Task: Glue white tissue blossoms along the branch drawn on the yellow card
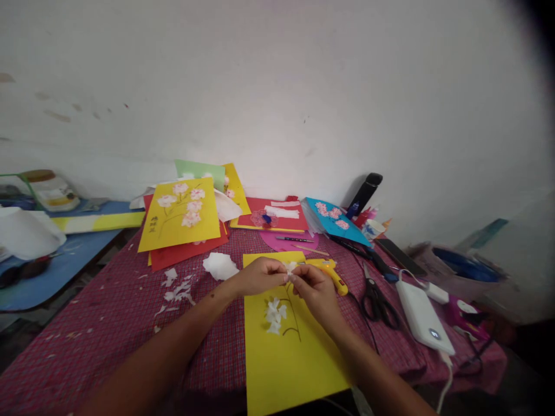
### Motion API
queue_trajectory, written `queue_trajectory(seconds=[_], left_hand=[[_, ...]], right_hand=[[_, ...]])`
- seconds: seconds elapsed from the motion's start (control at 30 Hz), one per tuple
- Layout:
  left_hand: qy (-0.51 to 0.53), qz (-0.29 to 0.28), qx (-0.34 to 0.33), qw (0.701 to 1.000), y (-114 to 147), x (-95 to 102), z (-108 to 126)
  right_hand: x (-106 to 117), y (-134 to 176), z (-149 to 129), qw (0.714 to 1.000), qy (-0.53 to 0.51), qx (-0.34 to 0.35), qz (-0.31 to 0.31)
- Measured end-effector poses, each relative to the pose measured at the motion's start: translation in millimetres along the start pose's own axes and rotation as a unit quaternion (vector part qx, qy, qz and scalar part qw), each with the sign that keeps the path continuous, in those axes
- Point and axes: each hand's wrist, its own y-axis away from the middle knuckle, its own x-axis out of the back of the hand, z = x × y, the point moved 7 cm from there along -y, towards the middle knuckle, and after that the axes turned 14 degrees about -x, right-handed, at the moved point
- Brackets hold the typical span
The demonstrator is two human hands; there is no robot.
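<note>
My left hand (260,275) and my right hand (315,289) meet above a yellow sheet of paper (286,352), and both pinch a small white tissue piece (289,267) between their fingertips. On the sheet, just below the hands, a white tissue flower (274,315) sits beside a drawn dark stem (293,315). A yellow glue gun (333,273) lies just past my right hand. A wad of white tissue (219,266) rests left of my left hand.
Black scissors (378,300), a white power bank (422,315) and a dark phone (401,256) lie at the right. Finished flower cards, yellow (180,215), red (277,215) and blue (336,221), lie at the back. Tissue scraps (177,289) dot the red checked cloth (108,323).
</note>
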Motion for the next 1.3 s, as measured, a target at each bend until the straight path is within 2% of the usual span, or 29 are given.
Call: queue_trajectory(seconds=[0.1,0.27,0.5,0.7,0.87,1.03,1.2,1.3], left_hand=[[0.007,0.000,0.001,1.000,-0.4,-1.0,-2.7],[0.017,0.007,-0.002,1.000,-0.8,-1.2,-5.4],[0.004,0.029,-0.017,0.999,-1.3,1.6,-1.1],[-0.017,0.044,-0.014,0.999,-1.6,3.9,-2.0],[-0.070,0.061,-0.028,0.995,-1.9,7.8,5.9],[-0.083,0.045,-0.027,0.995,-1.2,4.8,10.7],[-0.135,0.007,-0.040,0.990,-1.1,-2.1,13.1],[-0.155,-0.005,-0.045,0.987,-0.9,-4.3,12.1]], right_hand=[[1.7,5.4,-8.4,0.996,0.061,0.053,0.034],[2.3,16.3,-21.9,0.973,0.166,0.136,0.086],[-0.8,22.3,-22.2,0.960,0.198,0.180,0.082],[-2.6,20.0,-20.3,0.975,0.163,0.145,0.046],[-2.2,16.6,-10.7,0.991,0.102,0.083,0.015],[5.9,6.4,-0.8,0.999,0.039,0.015,0.028],[3.3,1.4,-8.3,0.992,0.110,0.060,0.023],[2.2,0.5,-3.7,0.992,0.111,0.050,0.021]])
